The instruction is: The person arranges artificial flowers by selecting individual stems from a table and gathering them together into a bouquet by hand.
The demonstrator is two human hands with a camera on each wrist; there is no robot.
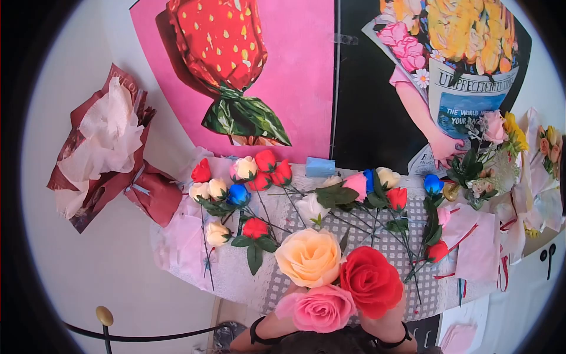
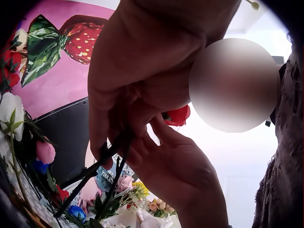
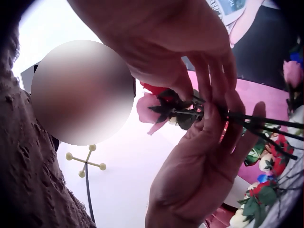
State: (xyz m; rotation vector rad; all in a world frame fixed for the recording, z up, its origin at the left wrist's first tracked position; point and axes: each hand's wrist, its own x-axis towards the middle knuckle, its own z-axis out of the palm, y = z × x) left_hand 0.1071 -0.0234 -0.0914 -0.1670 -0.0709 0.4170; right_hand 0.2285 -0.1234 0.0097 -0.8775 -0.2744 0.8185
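Three artificial roses stand bunched in front of me in the head view: a peach rose (image 1: 309,258), a red rose (image 1: 371,281) and a pink rose (image 1: 322,308). Their blooms cover most of both hands there. In the right wrist view, my left hand (image 3: 190,171) grips the dark stems (image 3: 266,119) from below, thumb across them. My right hand (image 3: 175,33) comes from above, thumb and fingertips pinching the stems close behind the blooms. The left wrist view shows the left hand (image 2: 147,61) over the stems and the right hand (image 2: 175,166) beneath.
Loose roses, such as a white rose (image 1: 311,207) and a blue rose (image 1: 433,184), lie across the table (image 1: 194,277). A wrapped bouquet (image 1: 495,153) stands at the right. Red wrapping paper (image 1: 156,194) is at the left, near a black rope barrier (image 1: 147,338).
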